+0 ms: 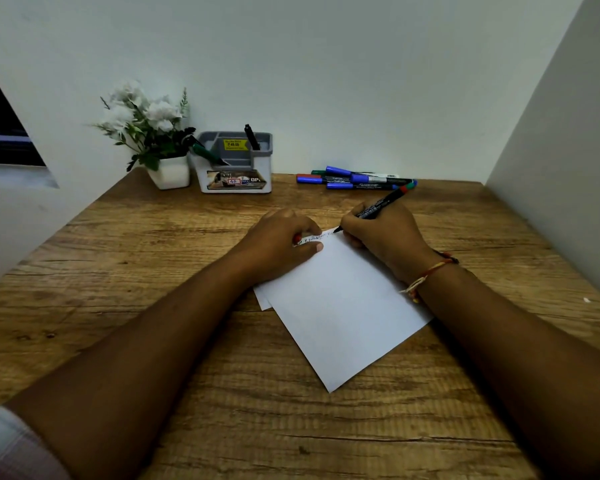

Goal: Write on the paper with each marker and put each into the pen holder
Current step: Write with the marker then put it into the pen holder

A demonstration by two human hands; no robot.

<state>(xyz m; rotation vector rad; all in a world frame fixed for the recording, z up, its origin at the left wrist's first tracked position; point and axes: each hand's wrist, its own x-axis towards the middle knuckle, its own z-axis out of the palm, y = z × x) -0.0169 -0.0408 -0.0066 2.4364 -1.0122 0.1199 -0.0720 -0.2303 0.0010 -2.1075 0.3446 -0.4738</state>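
Two hands work at a sheet of white paper (336, 313) lying askew on a wooden desk (153, 271), with the corner of a second sheet (262, 301) showing beneath its left edge. The right hand (385, 233) grips a black marker with a red end (378, 206), fingers and thumb curled tight round the barrel and the tip touching the paper's far edge at the end of a short line of handwriting (314, 239). The left hand (278, 240) rests on the sheet's upper left corner, its fingers curled over a small red piece (297, 239) that cannot be made out clearly, its thumb pressed flat on the paper. A thread bracelet (430, 271) circles the right wrist.

At the back of the desk, against the wall, stands a grey and white pen holder (234, 183). It holds a green-capped marker (207, 154) leaning out to the left and a black marker (252, 137) standing nearly upright on the right. Just left of it sits a white pot of white flowers (170, 173). To the holder's right, a loose pile of markers (354, 180) with blue, red and green caps lies on the desk, near the right hand's raised marker end.
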